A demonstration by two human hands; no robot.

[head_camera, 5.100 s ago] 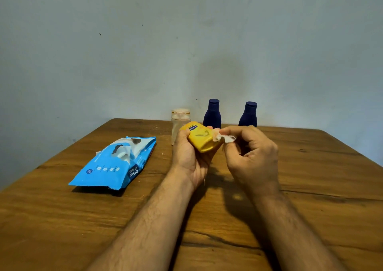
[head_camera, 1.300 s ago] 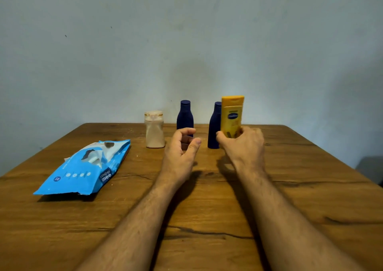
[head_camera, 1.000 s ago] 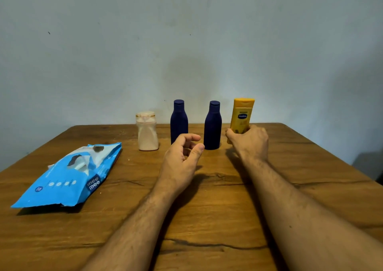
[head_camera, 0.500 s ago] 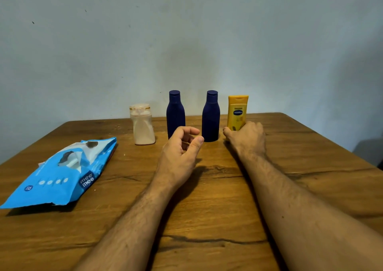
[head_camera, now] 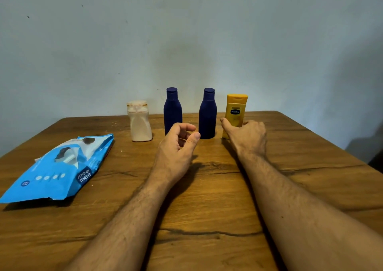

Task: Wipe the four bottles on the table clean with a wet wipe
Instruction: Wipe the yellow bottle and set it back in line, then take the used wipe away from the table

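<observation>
The right hand [head_camera: 246,137] is gripping the base of the yellow bottle [head_camera: 235,113], which is standing upright on the wooden table [head_camera: 310,167] — rightmost in a row. The left hand [head_camera: 176,146] is hovering loosely curled, holding nothing. Beyond it two dark blue bottles [head_camera: 172,110] [head_camera: 207,115] and a beige bottle [head_camera: 139,123] are standing; the blue wipes pack [head_camera: 58,171] is lying well left.

My right hand [head_camera: 247,137] wraps the base of the upright yellow bottle [head_camera: 236,110], which seems to rest on the table [head_camera: 207,198]. My left hand [head_camera: 176,146] hovers loosely curled, holding nothing, before two dark blue bottles [head_camera: 172,110] [head_camera: 207,113]. A beige bottle [head_camera: 139,123] stands left; the blue wipes pack [head_camera: 60,169] lies farther left.
</observation>
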